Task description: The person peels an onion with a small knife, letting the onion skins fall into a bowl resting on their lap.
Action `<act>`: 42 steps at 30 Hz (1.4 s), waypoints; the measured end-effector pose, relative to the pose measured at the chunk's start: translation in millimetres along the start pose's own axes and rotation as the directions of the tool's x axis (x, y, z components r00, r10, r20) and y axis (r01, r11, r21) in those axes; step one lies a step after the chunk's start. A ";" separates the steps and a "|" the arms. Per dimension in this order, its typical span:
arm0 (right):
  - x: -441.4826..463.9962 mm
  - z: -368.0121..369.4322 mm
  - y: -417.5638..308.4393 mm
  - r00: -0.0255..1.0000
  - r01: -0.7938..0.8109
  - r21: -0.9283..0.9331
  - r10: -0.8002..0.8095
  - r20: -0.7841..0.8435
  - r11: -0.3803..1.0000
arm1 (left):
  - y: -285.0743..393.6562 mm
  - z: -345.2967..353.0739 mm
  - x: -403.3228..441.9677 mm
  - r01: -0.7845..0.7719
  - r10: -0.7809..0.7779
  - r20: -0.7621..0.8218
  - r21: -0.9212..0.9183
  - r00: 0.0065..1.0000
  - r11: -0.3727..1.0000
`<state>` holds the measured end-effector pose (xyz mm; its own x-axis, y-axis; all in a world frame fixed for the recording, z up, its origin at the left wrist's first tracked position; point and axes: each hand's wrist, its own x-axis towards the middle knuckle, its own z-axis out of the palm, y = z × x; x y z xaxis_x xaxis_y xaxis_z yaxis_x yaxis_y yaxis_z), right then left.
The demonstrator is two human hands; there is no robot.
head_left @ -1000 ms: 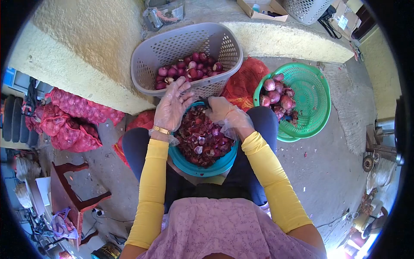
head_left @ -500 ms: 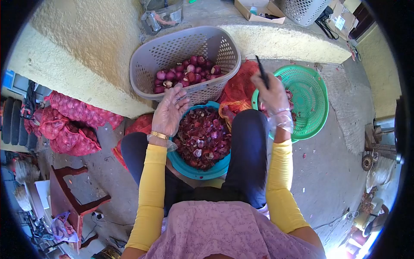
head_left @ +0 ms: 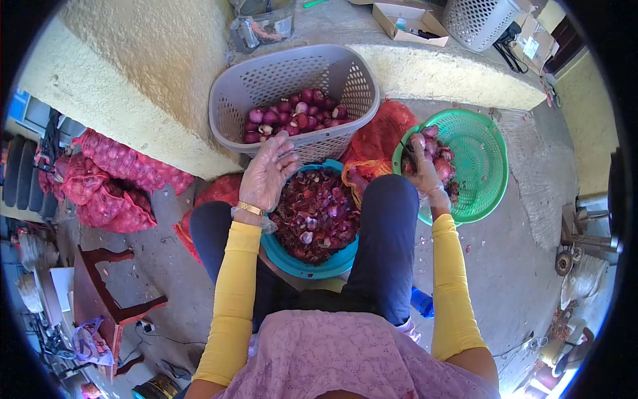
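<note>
Right grip (head_left: 425,167), in a clear plastic glove, is reaching down into the near-left side of the green basket (head_left: 488,174), fingers at the unpeeled onions (head_left: 444,166); cannot tell if it is closing on one, the fingers are partly hidden among them. Left grip (head_left: 269,174), also gloved, is staying open, palm up, fingers slightly curled, hanging over the upper-left edge of the blue basin (head_left: 312,271). Gold band (head_left: 251,209) is circling the wrist just behind it.

Basin is sitting between the knees, to the right of and below the left grip, holding a heap of dark red onion skins (head_left: 318,216). Just beyond the left grip, the grey basket (head_left: 232,110) is standing on the floor (head_left: 505,266), holding smooth purple onions (head_left: 302,120). Between that basket and the right grip, a red mesh bag (head_left: 382,130) is lying slumped, its orange part near the basin.

Well left of the left grip, full mesh sacks (head_left: 106,193) are resting in a pile. Nearer the body, below the right grip, a blue object (head_left: 421,302) is lying on the floor beside the right leg. Farthest out, beyond both grips, an open cardboard box (head_left: 409,25) and a pale basket (head_left: 478,23) are resting on the ledge (head_left: 458,73).
</note>
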<state>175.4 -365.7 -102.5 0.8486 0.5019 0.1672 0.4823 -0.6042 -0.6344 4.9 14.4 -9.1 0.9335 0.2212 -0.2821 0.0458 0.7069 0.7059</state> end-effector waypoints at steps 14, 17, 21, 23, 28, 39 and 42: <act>-17.6 -16.8 8.3 0.999 -0.023 0.058 0.025 -0.036 0.998 | 0.8 0.4 -0.3 0.006 -0.006 0.007 0.016 1.000 1.000; -21.4 -16.8 7.0 0.948 -0.299 0.309 0.317 -0.011 0.903 | -1.4 0.9 0.5 0.011 -0.011 0.013 0.017 1.000 1.000; -22.7 -11.3 17.2 0.970 0.159 0.038 -0.149 -0.194 0.986 | -1.2 0.5 0.0 0.013 -0.014 0.010 0.020 1.000 1.000; -27.3 -13.1 21.9 0.983 0.111 0.013 -0.108 -0.148 0.994 | -1.6 0.6 -0.3 0.007 -0.007 0.013 0.023 1.000 1.000; -33.5 -15.2 17.8 0.994 -0.111 0.166 0.111 0.009 0.980 | -2.6 -5.2 2.0 0.011 -0.011 0.031 0.018 0.999 1.000; -10.5 -5.3 11.6 0.998 -0.024 -0.037 0.026 0.057 0.999 | -3.7 -8.5 2.4 0.009 -0.009 0.047 0.005 0.999 1.000; -8.2 -11.5 8.1 0.992 -0.025 -0.086 0.035 0.120 0.996 | -3.8 -8.5 1.1 0.006 -0.006 0.034 0.009 0.999 1.000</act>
<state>174.8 -381.9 -100.4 0.8330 0.5507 0.0529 0.4776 -0.6676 -0.5711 2.8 17.6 -17.6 0.9447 0.1939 -0.2644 0.0546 0.7021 0.7099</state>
